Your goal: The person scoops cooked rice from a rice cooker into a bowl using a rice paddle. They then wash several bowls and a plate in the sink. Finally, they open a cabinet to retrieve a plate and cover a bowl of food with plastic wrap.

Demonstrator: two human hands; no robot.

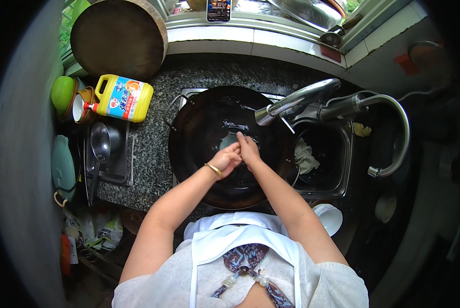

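Note:
A large dark wok [195,123] with two wire loop handles lies in front of me over the sink and countertop. My left hand [227,159], with a gold bangle at the wrist, is above its middle, fingers curled against my right hand [248,149]. The right hand's fingers point up and away from me. Whether anything is between the hands is hidden. Just beyond the fingers a pale bluish patch [227,141] shows in the wok; I cannot tell if it is an object or a reflection. Wet glints mark the dark surface.
A chrome faucet [295,102] reaches over the wok's right side. A crumpled cloth [305,156] lies in the right sink basin [345,165]. To the left are a yellow detergent bottle [124,99], a metal ladle [101,142] and a round chopping board [118,38]. White bowls [328,219] sit lower right.

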